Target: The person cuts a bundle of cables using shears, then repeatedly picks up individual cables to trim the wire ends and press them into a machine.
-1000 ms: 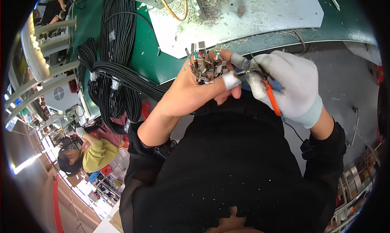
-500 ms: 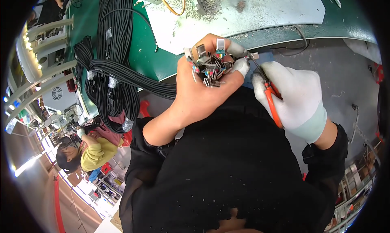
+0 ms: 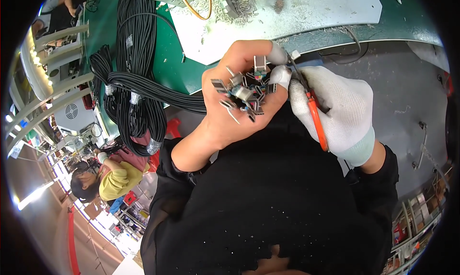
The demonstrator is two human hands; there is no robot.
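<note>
My left hand [image 3: 235, 102], with white covers on thumb and forefinger, is wrapped round a bunch of black cables [image 3: 163, 91]. Their metal connector ends [image 3: 243, 94] stick up out of the fist, with small coloured wires among them. Between thumb and forefinger, one connector [image 3: 295, 55] points out to the right. My right hand [image 3: 338, 105], in a white knit glove, is closed round orange-handled pliers [image 3: 316, 119]. The dark jaws of the pliers meet that connector beside my left fingertips; whether they grip it cannot be made out.
A white board [image 3: 306, 11] lies on the green table [image 3: 165, 59], strewn with small metal bits [image 3: 235, 5]. Thick coils of black cable [image 3: 135, 50] hang over the table's left side. A person in yellow [image 3: 120, 181] works at the far left.
My left fist has turned, so the connector ends fan out differently. My right hand and the pliers have shifted slightly left, with the jaws staying at my left fingertips.
</note>
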